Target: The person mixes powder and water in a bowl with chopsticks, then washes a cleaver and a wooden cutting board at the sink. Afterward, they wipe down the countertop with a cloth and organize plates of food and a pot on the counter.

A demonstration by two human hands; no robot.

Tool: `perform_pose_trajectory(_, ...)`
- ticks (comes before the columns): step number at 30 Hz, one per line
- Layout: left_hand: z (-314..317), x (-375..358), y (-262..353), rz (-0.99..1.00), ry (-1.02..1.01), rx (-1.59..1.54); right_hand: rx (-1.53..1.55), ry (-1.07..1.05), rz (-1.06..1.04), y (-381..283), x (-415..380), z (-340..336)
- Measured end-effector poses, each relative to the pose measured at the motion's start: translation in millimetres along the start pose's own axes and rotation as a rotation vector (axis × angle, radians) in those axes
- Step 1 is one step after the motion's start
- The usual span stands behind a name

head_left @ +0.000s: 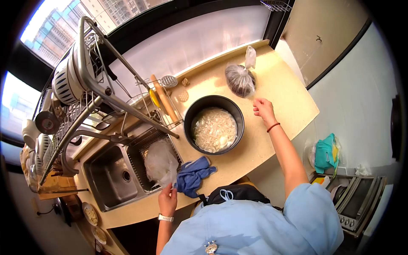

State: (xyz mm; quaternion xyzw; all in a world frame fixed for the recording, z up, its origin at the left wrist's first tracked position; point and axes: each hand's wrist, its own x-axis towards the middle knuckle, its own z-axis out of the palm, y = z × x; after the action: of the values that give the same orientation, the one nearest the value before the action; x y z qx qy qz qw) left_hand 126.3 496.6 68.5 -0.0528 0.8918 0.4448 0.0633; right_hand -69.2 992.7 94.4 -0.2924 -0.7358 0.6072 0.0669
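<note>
My left hand (168, 200), with a white band at the wrist, has its fingers closed on the lower edge of a clear plastic bag (160, 160). That bag rests, crumpled, on the wire rack in the sink's right basin. Just right of it, a blue cloth (193, 175) lies bunched on the counter edge. Over the counter hovers my right hand (264, 111), fingers curled in; what they hold, if anything, is hidden. Nearby stands a knotted plastic bag (240, 80) with dark contents. Between my hands sits a dark pot (241, 127) holding pale strips in cloudy liquid.
A metal dish rack (111, 98) with bowls and pans rises over the sink (95, 176) at left. A rolling pin (163, 97) and a slotted ladle (169, 81) lie behind the pot. Plates of food stand lower left. A toaster oven (358, 204) is at lower right.
</note>
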Motion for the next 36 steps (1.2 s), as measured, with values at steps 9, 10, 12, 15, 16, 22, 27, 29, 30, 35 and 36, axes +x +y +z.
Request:
perform_pose_trajectory(9, 69.0, -43.1, 59.5, -0.331, 0.080, -0.066, 0.083, 0.023, -0.115, -83.2, 162.9, 36.7)
perform_pose_trajectory(10, 74.5, -44.9, 66.6, -0.340, 0.060, -0.072, 0.125, 0.005, -0.135, -86.1, 173.9, 40.0)
perform_pose_trajectory(12, 83.0, -45.8, 79.3, -0.351, 0.075, -0.084, 0.108, -0.144, -0.048, -83.1, 191.1, 41.1)
perform_pose_trajectory(15, 90.8, -44.8, 88.6, -0.320, 0.074, -0.062, 0.085, -0.034, -0.236, -71.5, 198.2, 37.2)
perform_pose_trajectory(16, 93.0, -42.4, 88.6, -0.323, 0.083, -0.065, 0.122, 0.021, -0.339, -79.0, 190.3, 34.6)
perform_pose_trajectory(22, 101.2, -26.2, 91.8, -0.234, 0.074, -0.063, 0.268, -0.055, -0.416, -116.0, 110.1, -33.0)
perform_pose_trajectory(27, 107.2, -4.0, 102.2, -0.271, 0.017, -0.203, 0.267, -0.072, -0.423, -132.9, 58.5, -87.2)
perform_pose_trajectory(29, 109.5, 3.9, 105.6, -0.273, 0.003, -0.220, 0.134, -0.109, -0.393, -120.9, 52.6, -106.6)
perform_pose_trajectory(30, 110.5, 9.0, 108.9, -0.274, -0.010, -0.233, 0.108, -0.139, -0.345, -115.3, 48.9, -115.0)
perform_pose_trajectory(35, 123.0, 22.0, 105.1, -0.315, -0.019, -0.307, -0.094, -0.203, -0.254, -53.1, 54.4, -141.1)
perform_pose_trajectory(36, 125.0, 24.4, 104.2, -0.324, -0.034, -0.351, -0.130, -0.213, -0.268, -45.0, 56.1, -143.0)
